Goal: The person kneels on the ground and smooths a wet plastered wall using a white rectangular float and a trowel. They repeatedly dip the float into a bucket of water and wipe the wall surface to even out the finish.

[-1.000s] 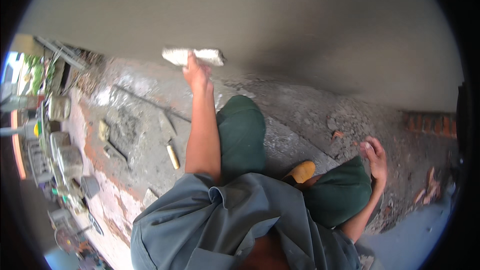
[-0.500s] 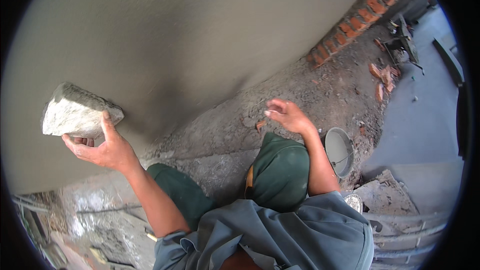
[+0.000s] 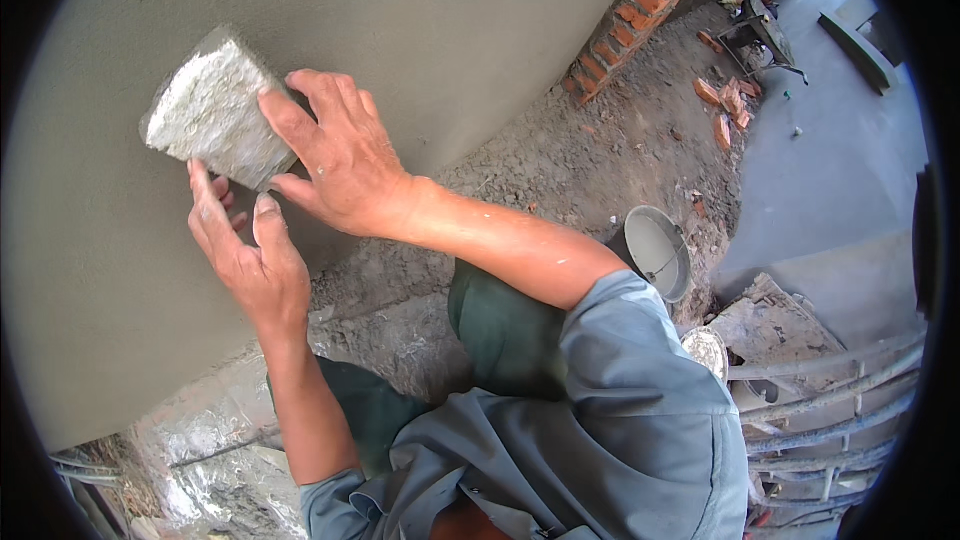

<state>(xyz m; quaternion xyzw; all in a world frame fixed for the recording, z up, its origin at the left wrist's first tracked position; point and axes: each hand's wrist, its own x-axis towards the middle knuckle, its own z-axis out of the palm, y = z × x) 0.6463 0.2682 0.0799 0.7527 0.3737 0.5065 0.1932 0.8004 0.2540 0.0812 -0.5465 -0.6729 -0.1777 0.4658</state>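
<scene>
A pale, rough-faced block [image 3: 220, 110] lies against the grey plastered wall [image 3: 420, 20]; its material is hard to tell. My left hand [image 3: 250, 250] holds it from below, fingertips at its lower edge and thumb by the bottom corner. Over its right side curls my right hand [image 3: 345, 150], with the index finger on the face and the thumb near that same corner. The block's wall side is hidden.
A bucket [image 3: 655, 252] of grey liquid stands right of my knees on rough dirt. Beyond are an exposed brick edge [image 3: 640, 15], broken bricks [image 3: 728, 105] and a wheelbarrow [image 3: 760, 35]. Ribbed pale bars [image 3: 830, 405] and a mortar-crusted board [image 3: 775, 325] lie at lower right.
My right hand has come across from above my knee to the block. The block has moved up and right along the wall with my left hand, and the view has shifted.
</scene>
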